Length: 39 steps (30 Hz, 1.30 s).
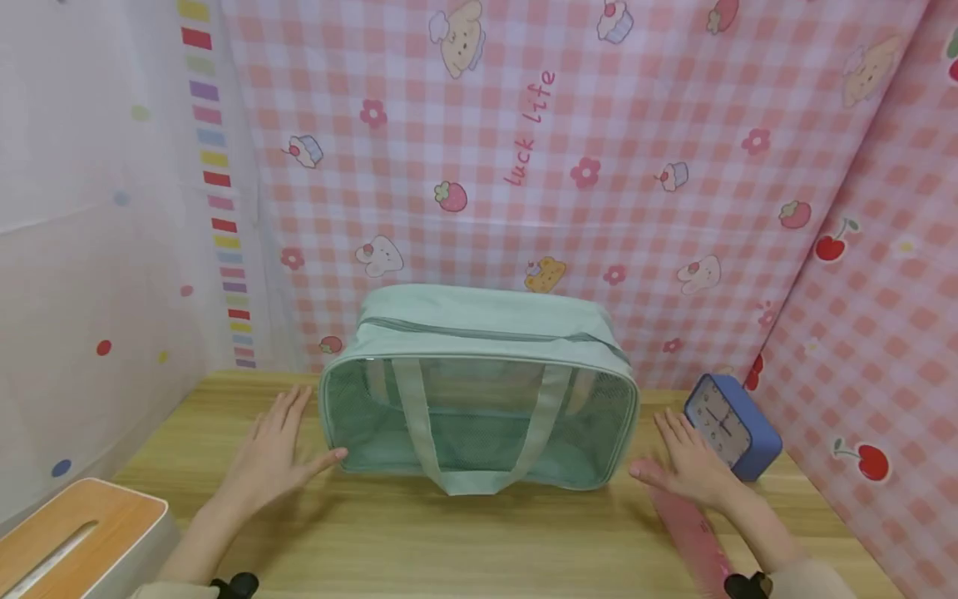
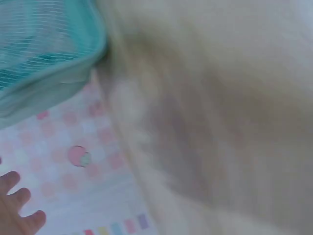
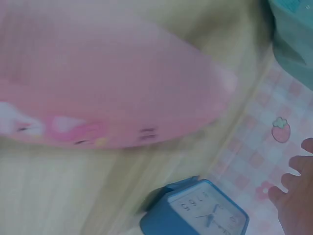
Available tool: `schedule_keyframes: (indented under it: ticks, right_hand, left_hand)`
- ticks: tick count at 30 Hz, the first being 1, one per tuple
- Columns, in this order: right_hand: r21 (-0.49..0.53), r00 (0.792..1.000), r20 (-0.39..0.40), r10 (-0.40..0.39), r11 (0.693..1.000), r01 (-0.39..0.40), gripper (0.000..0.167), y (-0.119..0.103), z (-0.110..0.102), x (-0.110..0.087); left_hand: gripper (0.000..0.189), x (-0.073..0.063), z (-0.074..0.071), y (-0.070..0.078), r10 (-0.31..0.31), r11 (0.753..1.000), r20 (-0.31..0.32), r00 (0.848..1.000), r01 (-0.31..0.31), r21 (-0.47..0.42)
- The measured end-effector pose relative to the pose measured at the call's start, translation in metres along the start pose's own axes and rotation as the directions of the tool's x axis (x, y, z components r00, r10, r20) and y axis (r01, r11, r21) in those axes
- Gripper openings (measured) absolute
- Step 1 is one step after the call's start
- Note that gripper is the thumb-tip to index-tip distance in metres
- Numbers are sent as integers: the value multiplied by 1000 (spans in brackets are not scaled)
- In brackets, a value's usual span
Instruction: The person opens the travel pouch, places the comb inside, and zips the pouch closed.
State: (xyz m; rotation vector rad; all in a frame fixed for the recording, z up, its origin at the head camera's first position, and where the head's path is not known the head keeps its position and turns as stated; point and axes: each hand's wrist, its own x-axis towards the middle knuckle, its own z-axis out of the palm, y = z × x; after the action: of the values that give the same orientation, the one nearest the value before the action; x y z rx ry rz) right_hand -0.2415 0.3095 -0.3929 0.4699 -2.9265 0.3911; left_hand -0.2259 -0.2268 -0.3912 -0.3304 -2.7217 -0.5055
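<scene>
A mint-green bag (image 1: 479, 416) with a see-through mesh front and a zip along its top stands upright on the wooden table. Its strap handle (image 1: 479, 482) hangs down over the front. To the left of the bag is my left hand (image 1: 273, 453), fingers spread and thumb pointing at the bag's lower corner. My right hand (image 1: 684, 457) is on the other side, fingers extended between the bag and a blue clock (image 1: 737, 428). Neither hand holds anything. Beneath the right hand lies a long pink object (image 3: 117, 83) with cartoon prints along one edge.
A white tissue box (image 1: 90, 532) with a wooden top stands at the front left. Behind the table (image 1: 389, 541) hangs a pink checked cloth (image 1: 486, 125), with another checked cloth (image 1: 906, 333) along the right and a white dotted one (image 1: 97, 249) along the left.
</scene>
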Motion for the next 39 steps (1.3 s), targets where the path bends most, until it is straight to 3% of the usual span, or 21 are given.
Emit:
schedule_keyframes:
  ticks: [4,8,11,15,19,23,28,34,39]
  right_hand:
    - [42,1000,4,12,999,-12,87,-1,-7,12]
    - [44,999,-32,5,999,-4,75,-3,-11,23]
    - [39,996,-82,-29,999,32,63,-3,-14,30]
    - [67,992,-120,-44,996,53,53,-5,-20,38]
    - [113,993,-115,-13,993,26,47,-8,-27,45]
    - [148,991,-133,9,989,11,39,-11,-32,50]
    - [210,985,-171,31,978,6,29,-11,-34,54]
    - [318,982,-171,85,948,-27,30,-14,-36,57]
    - [454,979,-127,157,887,-83,39,-19,-36,61]
  left_hand:
    - [100,12,-5,11,41,996,-124,991,-51,-75]
    - [97,22,-10,24,104,985,-262,959,-136,-104]
    - [94,28,-14,36,179,968,-369,912,-230,-97]
    - [89,36,-18,51,270,938,-494,826,-342,-59]
    - [86,41,-22,64,301,928,-574,762,-373,-8]
    - [76,41,-21,71,310,930,-603,735,-366,31]
    - [65,41,-16,74,299,934,-631,716,-356,40]
    - [64,41,-13,74,281,936,-651,705,-352,23]
    - [63,43,-12,73,282,931,-658,698,-364,13]
